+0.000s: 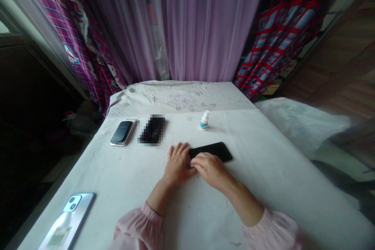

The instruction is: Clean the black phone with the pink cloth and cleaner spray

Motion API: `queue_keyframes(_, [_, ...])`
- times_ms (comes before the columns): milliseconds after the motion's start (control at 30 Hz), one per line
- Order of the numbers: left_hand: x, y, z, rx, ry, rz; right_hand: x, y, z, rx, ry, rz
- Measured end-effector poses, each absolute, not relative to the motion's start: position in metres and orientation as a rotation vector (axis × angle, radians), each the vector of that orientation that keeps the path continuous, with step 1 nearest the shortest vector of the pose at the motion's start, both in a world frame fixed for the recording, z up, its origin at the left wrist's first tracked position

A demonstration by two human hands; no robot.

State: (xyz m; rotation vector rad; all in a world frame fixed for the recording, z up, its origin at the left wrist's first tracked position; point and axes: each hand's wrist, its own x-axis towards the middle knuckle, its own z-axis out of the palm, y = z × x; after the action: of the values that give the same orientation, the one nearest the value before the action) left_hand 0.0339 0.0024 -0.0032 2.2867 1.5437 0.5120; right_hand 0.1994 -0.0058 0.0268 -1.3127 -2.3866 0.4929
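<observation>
A black smartphone (215,151) lies dark face up on the white-covered table, its left end partly hidden by my hands. My left hand (178,164) rests flat at that end, fingers stretched out and slightly apart, thumb reaching right along the near edge. Over the phone's near left part is my right hand (209,167), its fingers bent and pressed together. Whatever is between those fingertips is hidden or too small to make out. Beyond the phone stands a small white dropper bottle (204,121) with a blue label.
At the far left, a dark phone (122,132) lies on another flat device. Beside it is a pixelated dark object (152,129). A silver-blue phone (70,218) lies camera side up near the left edge. Purple curtains (202,23) hang behind the table (202,211). A plastic bag (304,125) is at the right.
</observation>
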Motion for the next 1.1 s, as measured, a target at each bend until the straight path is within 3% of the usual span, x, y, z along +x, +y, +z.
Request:
queue_keyframes(300, [0.033,0.003,0.005,2.281,1.513,0.421,0.186,0.021,0.024,-1.526,-2.333,0.252])
queue_keyframes(633, [0.032,0.001,-0.001,2.321,1.499,0.471,0.213,-0.01,0.025,-1.223,-2.397,0.539])
queue_keyframes(900, [0.032,0.002,0.003,2.333,1.498,0.416,0.202,-0.009,0.025,-1.222,-2.386,0.483])
queue_keyframes(1100, [0.031,0.002,0.003,2.334,1.461,0.422,0.251,-0.009,0.018,-1.21,-2.314,0.46])
